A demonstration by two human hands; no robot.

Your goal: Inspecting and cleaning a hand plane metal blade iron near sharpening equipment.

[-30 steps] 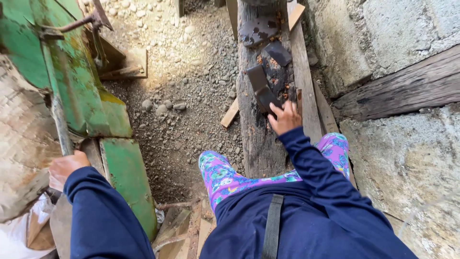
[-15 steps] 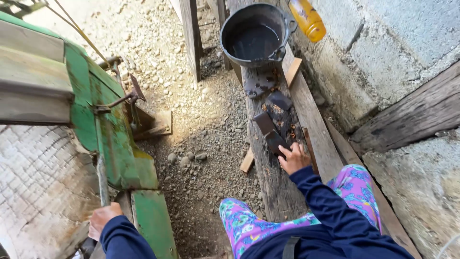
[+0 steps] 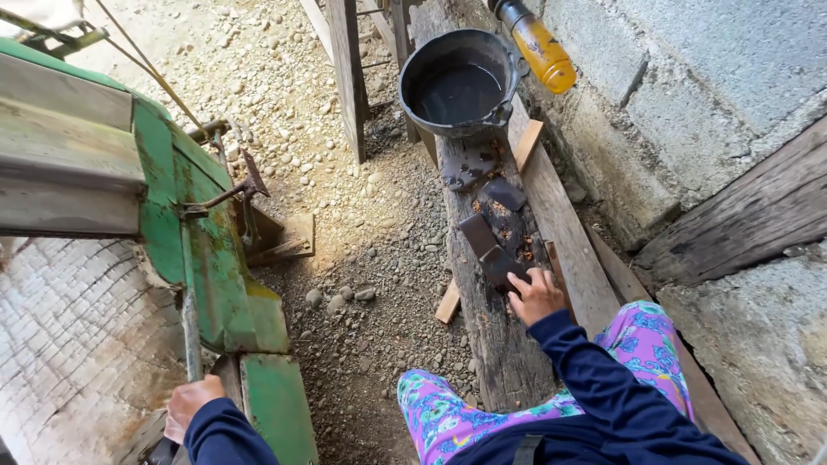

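Observation:
My right hand (image 3: pixel 536 295) rests on a worn wooden plank (image 3: pixel 495 344), its fingers touching a dark flat piece (image 3: pixel 500 263). Further dark pieces (image 3: pixel 489 196) lie along the plank toward a black pot (image 3: pixel 458 82) filled with dark liquid. My left hand (image 3: pixel 188 403) is closed around a metal rod (image 3: pixel 187 320) that runs up beside a green metal machine (image 3: pixel 211 258). I sit on the plank in a dark blue top and patterned trousers.
An orange bottle (image 3: pixel 539 50) lies by the concrete block wall (image 3: pixel 689 103). Gravel ground (image 3: pixel 362 284) separates machine and plank. A wooden post (image 3: pixel 346 77) stands near the pot. A weathered beam (image 3: pixel 741 215) crosses the wall at right.
The view has tilted up, bringing the pot and bottle into sight. My right hand stays on the dark pieces and my left hand stays on the rod.

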